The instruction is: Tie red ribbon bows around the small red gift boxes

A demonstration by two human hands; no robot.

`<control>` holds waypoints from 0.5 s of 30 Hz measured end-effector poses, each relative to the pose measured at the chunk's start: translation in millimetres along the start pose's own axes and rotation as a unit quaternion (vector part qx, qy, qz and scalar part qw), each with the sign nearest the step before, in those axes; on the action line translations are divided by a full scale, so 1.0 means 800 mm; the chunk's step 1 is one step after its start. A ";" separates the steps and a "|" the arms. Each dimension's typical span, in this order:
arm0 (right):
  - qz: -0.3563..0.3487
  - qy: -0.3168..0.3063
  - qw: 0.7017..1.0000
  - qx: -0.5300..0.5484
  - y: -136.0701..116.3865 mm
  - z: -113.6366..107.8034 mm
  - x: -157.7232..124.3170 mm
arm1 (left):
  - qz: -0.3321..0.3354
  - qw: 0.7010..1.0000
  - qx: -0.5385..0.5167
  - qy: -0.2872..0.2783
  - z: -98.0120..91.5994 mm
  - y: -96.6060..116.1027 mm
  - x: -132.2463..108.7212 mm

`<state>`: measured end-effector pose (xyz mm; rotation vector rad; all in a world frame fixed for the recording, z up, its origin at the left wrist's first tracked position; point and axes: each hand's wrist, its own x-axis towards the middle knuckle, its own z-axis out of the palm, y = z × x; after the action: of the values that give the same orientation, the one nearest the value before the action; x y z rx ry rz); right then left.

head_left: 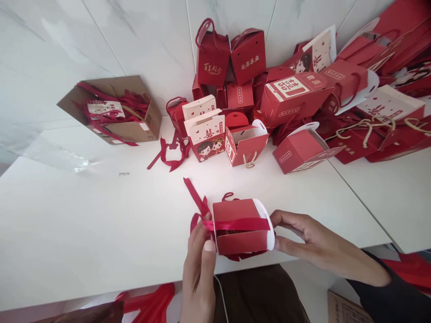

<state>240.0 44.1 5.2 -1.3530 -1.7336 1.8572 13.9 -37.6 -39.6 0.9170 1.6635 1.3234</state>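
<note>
A small red box [235,211] with a white rounded end flap lies on its side near the table's front edge. A crimson ribbon [240,224] runs lengthwise across it, and its loose ends and loops gather at the box's left end. My left hand [200,264] is closed at that end, with thumb and fingers on the gathered ribbon. At the right end, my right hand [303,235] has its thumb and fingers around the white flap's edge; some fingertips are hidden behind it. A dark red cord loop shows behind the box.
Many red gift boxes [286,105] stand piled against the wall from centre to right. A cardboard box [151,121] of ribbons sits at the back left. A loose ribbon [173,154] and clear plastic [60,154] lie on the white table [101,224].
</note>
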 end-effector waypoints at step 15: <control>0.039 -0.024 0.999 0.013 -0.008 -0.030 -0.014 | 0.031 0.983 -0.148 0.104 0.019 0.013 0.030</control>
<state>261.4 52.9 19.6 -1.3949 -1.6956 1.9632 17.9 -7.9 -35.1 0.6784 1.5439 1.7036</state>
